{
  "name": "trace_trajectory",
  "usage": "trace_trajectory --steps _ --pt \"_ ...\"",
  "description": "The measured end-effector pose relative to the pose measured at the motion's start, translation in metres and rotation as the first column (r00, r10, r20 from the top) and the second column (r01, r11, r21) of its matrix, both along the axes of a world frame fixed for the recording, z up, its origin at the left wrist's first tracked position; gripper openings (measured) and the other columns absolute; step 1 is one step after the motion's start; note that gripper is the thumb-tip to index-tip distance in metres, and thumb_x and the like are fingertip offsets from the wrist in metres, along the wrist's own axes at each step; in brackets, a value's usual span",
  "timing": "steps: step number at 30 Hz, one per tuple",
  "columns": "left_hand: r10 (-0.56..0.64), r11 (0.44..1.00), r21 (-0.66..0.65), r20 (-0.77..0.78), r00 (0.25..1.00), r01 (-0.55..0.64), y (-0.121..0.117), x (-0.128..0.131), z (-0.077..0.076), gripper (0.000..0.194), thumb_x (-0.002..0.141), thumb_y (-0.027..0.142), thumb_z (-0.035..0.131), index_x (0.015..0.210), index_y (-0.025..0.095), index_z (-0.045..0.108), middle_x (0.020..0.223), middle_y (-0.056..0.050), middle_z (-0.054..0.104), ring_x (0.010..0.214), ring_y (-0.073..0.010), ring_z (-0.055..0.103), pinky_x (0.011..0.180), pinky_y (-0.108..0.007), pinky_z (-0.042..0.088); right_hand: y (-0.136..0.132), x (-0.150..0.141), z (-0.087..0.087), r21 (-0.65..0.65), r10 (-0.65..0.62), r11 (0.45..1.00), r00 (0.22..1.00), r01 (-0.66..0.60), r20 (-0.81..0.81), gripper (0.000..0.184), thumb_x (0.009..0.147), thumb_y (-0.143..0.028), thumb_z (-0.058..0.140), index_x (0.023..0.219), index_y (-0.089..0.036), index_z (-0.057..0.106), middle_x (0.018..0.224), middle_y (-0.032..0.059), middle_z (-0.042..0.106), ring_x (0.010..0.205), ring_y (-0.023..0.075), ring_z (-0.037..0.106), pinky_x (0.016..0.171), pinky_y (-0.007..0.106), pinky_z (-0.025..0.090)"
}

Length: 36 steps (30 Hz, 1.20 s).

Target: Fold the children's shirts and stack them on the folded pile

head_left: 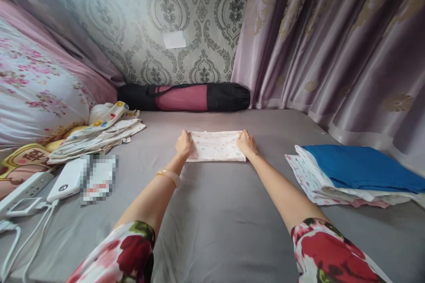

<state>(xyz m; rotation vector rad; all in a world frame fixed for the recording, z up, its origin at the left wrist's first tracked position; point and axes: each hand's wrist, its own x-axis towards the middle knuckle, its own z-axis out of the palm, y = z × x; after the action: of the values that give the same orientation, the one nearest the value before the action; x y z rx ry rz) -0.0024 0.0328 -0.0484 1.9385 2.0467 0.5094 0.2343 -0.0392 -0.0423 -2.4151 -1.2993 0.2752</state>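
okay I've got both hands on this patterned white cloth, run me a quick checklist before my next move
1. Left hand gripping one end of the patterned white cloth: ok.
2. Right hand gripping the opposite end: ok.
3. Patterned white cloth resting fully on the gray sheet: cannot tell; contact beneath is hidden.
4. White cables away from the patterned white cloth: ok, off to the left.
5. Fabric stack on the right with edges aligned: not ok, layers stick out unevenly.

Soft, cool light brightens the wall's (199,13) upper left; the right-hand curtain (318,53) dims; edges stretch (one small item (99,179) is pixelated).
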Motion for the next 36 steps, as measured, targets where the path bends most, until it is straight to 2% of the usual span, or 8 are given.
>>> trace_trajectory --steps 9,14,17,19,22,24,28,36 --pt "-0.070 0.997 0.021 -0.113 0.991 0.073 0.008 -0.001 -0.012 0.036 0.101 0.036 0.023 0.117 0.020 0.050 0.106 -0.017 0.070 0.099 -0.0292 0.068 0.077 -0.036 0.048 0.004 -0.002 -0.010 -0.037 0.015 0.999 0.998 -0.012 0.068 0.033 0.101 -0.021 0.030 0.124 -0.008 0.051 0.111 0.0235 0.068 0.110 0.0295 0.065 0.092 0.039 0.046" --pt "-0.012 1.000 0.005 -0.115 0.993 0.013 0.011 0.000 -0.015 0.033 0.098 0.033 0.034 0.116 0.014 0.053 0.113 -0.022 0.067 0.105 -0.0313 0.066 0.083 -0.038 0.048 0.010 0.006 -0.014 -0.023 -0.051 0.998 0.998 0.052 0.034 0.035 0.099 -0.032 0.041 0.119 -0.009 0.057 0.115 0.0243 0.067 0.111 0.0300 0.064 0.091 0.038 0.047" --pt "0.040 0.999 -0.010 -0.043 0.998 -0.041 0.015 -0.004 -0.009 0.031 0.095 0.034 0.042 0.111 0.013 0.058 0.115 -0.023 0.067 0.109 -0.0316 0.065 0.086 -0.037 0.049 0.011 0.018 -0.012 -0.028 -0.020 0.999 0.997 0.018 -0.068 0.033 0.096 -0.038 0.048 0.109 -0.012 0.064 0.111 0.0208 0.069 0.106 0.0274 0.066 0.084 0.032 0.049" --pt "0.057 0.997 -0.045 0.037 0.998 -0.055 0.018 -0.011 -0.005 0.028 0.093 0.037 0.048 0.100 0.014 0.062 0.110 -0.021 0.069 0.108 -0.0307 0.066 0.086 -0.036 0.050 0.007 0.025 -0.010 -0.036 0.021 0.999 0.985 -0.028 -0.170 0.035 0.096 -0.043 0.046 0.097 -0.015 0.067 0.098 0.0156 0.073 0.089 0.0221 0.070 0.072 0.026 0.050" --pt "0.075 0.987 -0.156 0.218 0.973 -0.042 0.017 -0.026 0.000 0.024 0.088 0.038 0.057 0.086 0.015 0.064 0.087 -0.014 0.073 0.090 -0.0266 0.071 0.079 -0.032 0.053 -0.011 0.033 -0.008 -0.056 0.043 0.996 0.946 -0.065 -0.322 0.042 0.097 -0.047 0.040 0.088 -0.016 0.067 0.074 0.0077 0.071 0.056 0.0138 0.062 0.053 0.022 0.044" --pt "0.106 0.974 -0.224 0.387 0.916 -0.018 0.011 -0.037 0.002 0.019 0.084 0.034 0.062 0.083 0.015 0.062 0.073 -0.008 0.070 0.074 -0.0215 0.071 0.070 -0.029 0.054 -0.028 0.035 -0.009 -0.044 0.071 0.995 0.935 -0.092 -0.348 0.039 0.095 -0.046 0.044 0.085 -0.016 0.066 0.066 0.0037 0.067 0.048 0.0105 0.054 0.048 0.020 0.038" --pt "0.114 0.959 -0.276 0.573 0.811 0.060 -0.012 -0.056 0.004 0.019 0.075 0.028 0.072 0.082 0.014 0.060 0.062 -0.001 0.064 0.061 -0.0137 0.065 0.060 -0.022 0.052 -0.061 0.034 -0.014 -0.033 0.176 0.981 0.944 -0.193 -0.279 0.035 0.089 -0.048 0.053 0.078 -0.017 0.066 0.060 -0.0012 0.059 0.049 0.0088 0.048 0.049 0.019 0.033" --pt "-0.019 0.940 -0.285 0.504 0.863 0.187 -0.039 -0.077 0.002 0.037 0.069 0.024 0.073 0.101 0.013 0.060 0.091 -0.007 0.070 0.072 -0.0138 0.068 0.061 -0.020 0.051 -0.076 0.023 -0.009 -0.135 0.240 0.956 0.959 -0.261 -0.153 0.028 0.082 -0.043 0.061 0.071 -0.018 0.068 0.064 -0.0007 0.063 0.064 0.0131 0.058 0.053 0.020 0.034"
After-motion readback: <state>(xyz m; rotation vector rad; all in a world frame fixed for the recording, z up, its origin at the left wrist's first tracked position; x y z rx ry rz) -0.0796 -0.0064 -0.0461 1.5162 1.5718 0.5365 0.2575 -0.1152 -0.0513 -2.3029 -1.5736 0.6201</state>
